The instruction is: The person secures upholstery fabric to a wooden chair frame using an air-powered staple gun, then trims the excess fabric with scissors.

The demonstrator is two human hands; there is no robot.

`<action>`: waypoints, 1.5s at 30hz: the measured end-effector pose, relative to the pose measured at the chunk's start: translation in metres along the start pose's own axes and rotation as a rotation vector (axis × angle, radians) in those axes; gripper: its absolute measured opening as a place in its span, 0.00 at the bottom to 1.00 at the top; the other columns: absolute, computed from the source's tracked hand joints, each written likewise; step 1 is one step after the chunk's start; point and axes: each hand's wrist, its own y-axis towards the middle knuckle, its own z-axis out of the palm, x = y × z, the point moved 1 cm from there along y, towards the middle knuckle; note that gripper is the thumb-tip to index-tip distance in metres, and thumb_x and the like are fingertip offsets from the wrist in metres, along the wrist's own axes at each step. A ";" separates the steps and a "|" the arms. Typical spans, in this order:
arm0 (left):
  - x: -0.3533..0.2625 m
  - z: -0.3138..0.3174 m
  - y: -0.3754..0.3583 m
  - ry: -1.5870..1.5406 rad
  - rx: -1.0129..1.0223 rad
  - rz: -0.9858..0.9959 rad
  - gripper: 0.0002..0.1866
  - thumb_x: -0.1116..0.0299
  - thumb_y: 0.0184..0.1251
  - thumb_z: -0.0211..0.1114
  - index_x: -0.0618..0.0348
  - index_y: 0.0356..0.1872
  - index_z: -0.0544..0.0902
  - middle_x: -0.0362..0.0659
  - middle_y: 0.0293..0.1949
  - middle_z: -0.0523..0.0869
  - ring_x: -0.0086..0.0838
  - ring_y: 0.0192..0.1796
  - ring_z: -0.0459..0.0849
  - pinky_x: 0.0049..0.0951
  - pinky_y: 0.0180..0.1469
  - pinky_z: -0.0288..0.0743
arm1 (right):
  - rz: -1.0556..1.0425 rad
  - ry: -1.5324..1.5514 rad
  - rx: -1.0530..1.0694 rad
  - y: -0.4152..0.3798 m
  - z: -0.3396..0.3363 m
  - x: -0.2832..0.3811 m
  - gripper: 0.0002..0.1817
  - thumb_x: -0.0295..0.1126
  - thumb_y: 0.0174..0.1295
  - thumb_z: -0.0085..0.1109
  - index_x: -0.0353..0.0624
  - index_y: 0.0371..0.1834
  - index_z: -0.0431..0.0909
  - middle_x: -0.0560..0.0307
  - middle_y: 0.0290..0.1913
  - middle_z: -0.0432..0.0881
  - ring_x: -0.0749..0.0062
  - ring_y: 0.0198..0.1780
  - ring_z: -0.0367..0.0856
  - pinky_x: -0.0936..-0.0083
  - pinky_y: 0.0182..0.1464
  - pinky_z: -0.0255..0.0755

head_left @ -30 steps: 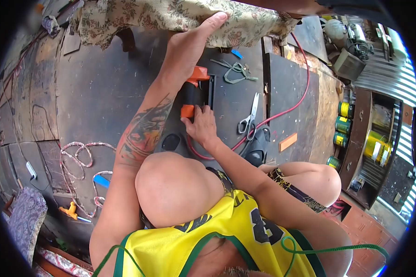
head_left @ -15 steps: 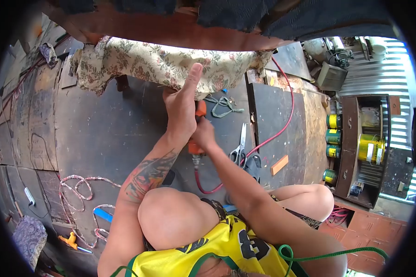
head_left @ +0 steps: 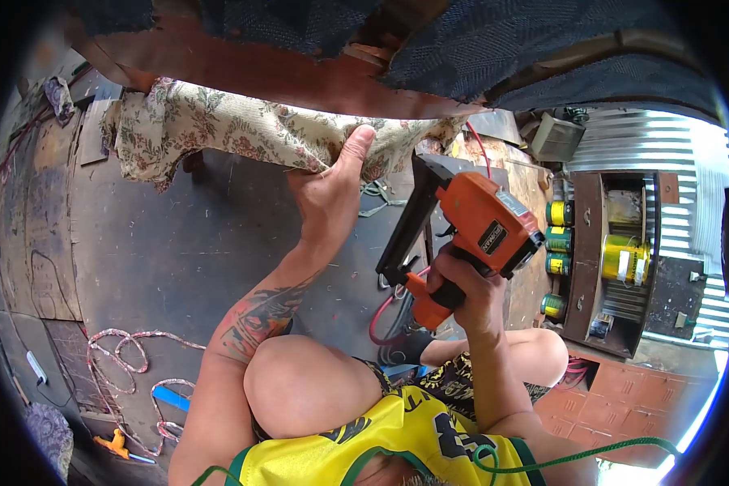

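My left hand pinches the lower edge of a floral fabric, thumb on the outer face and fingers tucked behind it. The fabric hangs along the underside of a wooden furniture frame with worn dark blue upholstery. In my right hand is an orange and black staple gun, gripped by its handle. The gun is raised to the right of the fabric, its nose pointing up near the fabric's right end and apart from my left hand.
A red air hose curves on the dark board floor below the staple gun. Loops of patterned rope lie at left, near a yellow-handled tool. Several cans stand beside a wooden cabinet at right.
My right hand has lifted the staple gun from low beside my left wrist up and to the right, into full view. My left hand keeps its hold on the fabric. The view has shifted slightly.
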 end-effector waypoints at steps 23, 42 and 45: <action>0.031 -0.018 0.017 0.039 0.151 0.300 0.08 0.75 0.72 0.71 0.65 0.49 0.86 0.38 0.42 0.90 0.21 0.41 0.87 0.23 0.45 0.80 | 0.002 -0.226 0.010 0.015 0.077 0.031 0.09 0.28 0.67 0.60 0.38 0.29 0.75 0.60 0.21 0.74 0.72 0.20 0.77 0.72 0.27 0.72; 0.029 -0.015 0.019 -0.034 0.097 0.276 0.06 0.75 0.67 0.75 0.64 0.41 0.88 0.40 0.36 0.91 0.25 0.37 0.89 0.27 0.42 0.81 | 0.083 -0.249 -0.001 0.017 0.081 0.035 0.11 0.27 0.67 0.62 0.33 0.49 0.80 0.61 0.21 0.72 0.74 0.18 0.74 0.73 0.23 0.71; 0.033 -0.016 0.019 -0.042 0.085 0.270 0.07 0.74 0.66 0.76 0.64 0.41 0.88 0.40 0.35 0.91 0.26 0.36 0.89 0.28 0.42 0.81 | 0.073 -0.238 0.009 0.018 0.081 0.032 0.10 0.28 0.67 0.63 0.33 0.46 0.80 0.61 0.21 0.71 0.74 0.18 0.74 0.73 0.23 0.70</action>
